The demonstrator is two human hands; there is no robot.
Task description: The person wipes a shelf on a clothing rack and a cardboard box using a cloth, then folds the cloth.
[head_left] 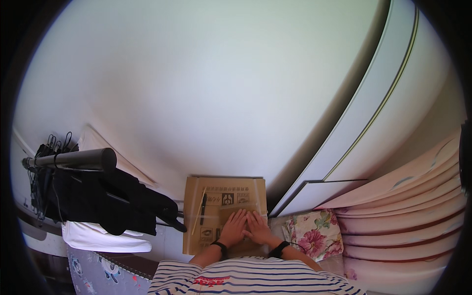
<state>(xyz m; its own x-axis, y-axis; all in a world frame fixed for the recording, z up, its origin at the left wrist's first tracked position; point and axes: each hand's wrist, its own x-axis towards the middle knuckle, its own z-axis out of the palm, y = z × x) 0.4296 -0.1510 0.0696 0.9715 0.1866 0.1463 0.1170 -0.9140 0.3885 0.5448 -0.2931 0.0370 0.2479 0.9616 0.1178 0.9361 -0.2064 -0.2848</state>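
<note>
A cardboard box (pixel 195 184) with printed symbols and clear tape stands before me against the wall. On its top, a smaller flat brown piece (pixel 228 213), perhaps card or a packet, lies partly under my hands. My left hand (pixel 233 228) rests palm down on it, fingers extended. Beside it my right hand (pixel 257 226) also lies palm down, the two thumbs close together. What is beneath the palms is hidden. Left of my hands lie a black pen-like object (pixel 203 209) and a thin pale stick (pixel 198 217), side by side. Both wrists wear black bands.
Black clothing (pixel 125 199) hangs from a dark metal rail (pixel 81 160) at the left. A floral cloth (pixel 317 236) lies right of the box, near pink curtains (pixel 398 221). A white panel (pixel 317 193) leans behind it. Patterned grey fabric (pixel 107 273) is at the lower left.
</note>
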